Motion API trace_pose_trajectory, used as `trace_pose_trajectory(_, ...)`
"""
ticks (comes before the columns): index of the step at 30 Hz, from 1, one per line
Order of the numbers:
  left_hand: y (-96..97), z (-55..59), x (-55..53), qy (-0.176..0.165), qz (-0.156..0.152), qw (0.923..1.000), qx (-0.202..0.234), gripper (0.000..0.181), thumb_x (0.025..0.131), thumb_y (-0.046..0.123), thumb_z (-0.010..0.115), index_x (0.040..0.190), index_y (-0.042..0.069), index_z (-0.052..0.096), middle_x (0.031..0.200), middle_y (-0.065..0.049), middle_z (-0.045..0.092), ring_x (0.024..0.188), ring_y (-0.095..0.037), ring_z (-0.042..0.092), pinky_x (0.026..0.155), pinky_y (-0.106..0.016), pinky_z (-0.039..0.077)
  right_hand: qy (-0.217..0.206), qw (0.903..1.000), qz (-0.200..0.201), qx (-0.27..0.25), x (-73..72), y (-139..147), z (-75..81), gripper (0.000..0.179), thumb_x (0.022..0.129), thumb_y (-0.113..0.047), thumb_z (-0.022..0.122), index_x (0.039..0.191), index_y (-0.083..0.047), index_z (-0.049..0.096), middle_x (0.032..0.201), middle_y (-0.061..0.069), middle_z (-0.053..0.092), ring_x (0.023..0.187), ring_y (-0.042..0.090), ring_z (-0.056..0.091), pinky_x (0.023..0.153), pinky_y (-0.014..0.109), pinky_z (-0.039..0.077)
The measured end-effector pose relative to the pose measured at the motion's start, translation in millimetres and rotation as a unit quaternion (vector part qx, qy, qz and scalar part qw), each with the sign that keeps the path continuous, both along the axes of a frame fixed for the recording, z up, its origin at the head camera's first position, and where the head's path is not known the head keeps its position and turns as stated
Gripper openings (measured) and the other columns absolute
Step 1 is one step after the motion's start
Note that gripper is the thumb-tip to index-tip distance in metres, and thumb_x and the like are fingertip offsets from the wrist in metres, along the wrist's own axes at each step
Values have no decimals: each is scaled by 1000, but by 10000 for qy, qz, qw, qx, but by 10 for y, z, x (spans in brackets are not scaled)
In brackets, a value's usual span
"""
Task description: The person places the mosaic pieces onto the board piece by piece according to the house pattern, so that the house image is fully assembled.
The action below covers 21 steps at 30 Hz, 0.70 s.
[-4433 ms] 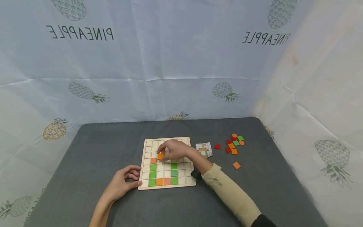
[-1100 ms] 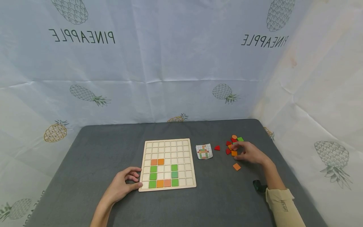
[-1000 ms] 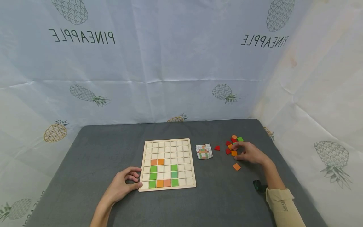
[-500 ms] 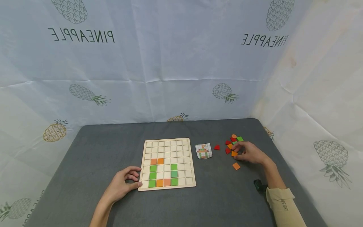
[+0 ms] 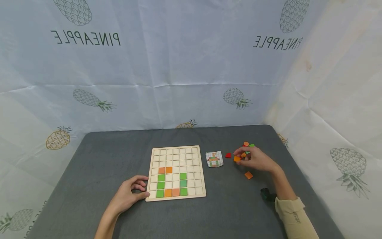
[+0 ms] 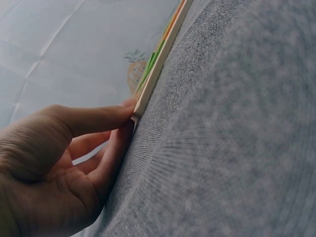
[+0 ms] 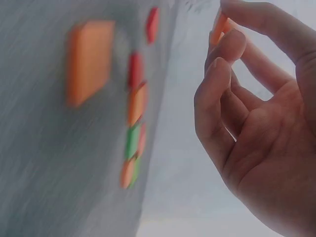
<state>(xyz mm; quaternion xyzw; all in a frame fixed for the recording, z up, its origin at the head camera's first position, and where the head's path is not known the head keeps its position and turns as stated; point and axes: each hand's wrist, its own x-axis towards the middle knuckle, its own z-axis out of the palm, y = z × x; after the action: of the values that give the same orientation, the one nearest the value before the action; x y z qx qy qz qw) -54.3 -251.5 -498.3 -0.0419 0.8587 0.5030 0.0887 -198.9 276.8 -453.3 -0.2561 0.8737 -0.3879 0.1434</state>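
Observation:
My left hand (image 5: 126,194) holds the near left corner of a wooden grid board (image 5: 191,159); the left wrist view shows the thumb and a finger pinching its edge (image 6: 148,94). Green, orange and salmon square tiles (image 5: 161,177) fill some of the cells. Off to the right, my right hand (image 5: 258,159) pinches an orange square tile (image 5: 237,159) between thumb and fingertips. In the right wrist view this tile (image 7: 218,27) is up off the table. The hand hides part of the loose tiles behind it.
A small paper pattern card (image 5: 214,159) lies just right of the board. Beyond it are a red tile (image 5: 228,155), an orange disc (image 5: 246,144) and several other loose tiles. One orange square tile (image 5: 248,175) lies apart, nearer me.
My right hand went from the board, where an orange tile now lies in a cell, to the loose tiles. It has since picked up an orange tile and shifted left. The left hand stays put.

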Motion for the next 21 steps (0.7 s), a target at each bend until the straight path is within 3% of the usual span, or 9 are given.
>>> trace_pose_trajectory(9,9,-2,1,-27,52,10000,1,59,82,7,94,136,3,69,111,-11,69,90,-10,68,81,-23,56,535,9979,345,-146,55,-531,168,32,97,-12,82,126,-2,74,114,12,75,69,8,55,62,25,49)
trace_pose_trajectory(16,10,-12,0,-33,49,10000,6,59,83,7,94,137,4,68,110,-11,69,89,-9,67,81,-23,56,538,9968,556,-219,44,-940,221,34,96,-14,83,128,-7,75,118,7,73,69,7,59,66,26,53)
trace_pose_trajectory(21,6,-12,5,-11,71,10000,15,59,82,8,94,136,4,69,110,-11,69,88,-8,67,81,-23,56,335,9953,814,-404,9,-1220,224,36,98,-14,81,131,-4,73,121,11,71,69,19,67,61,29,56)
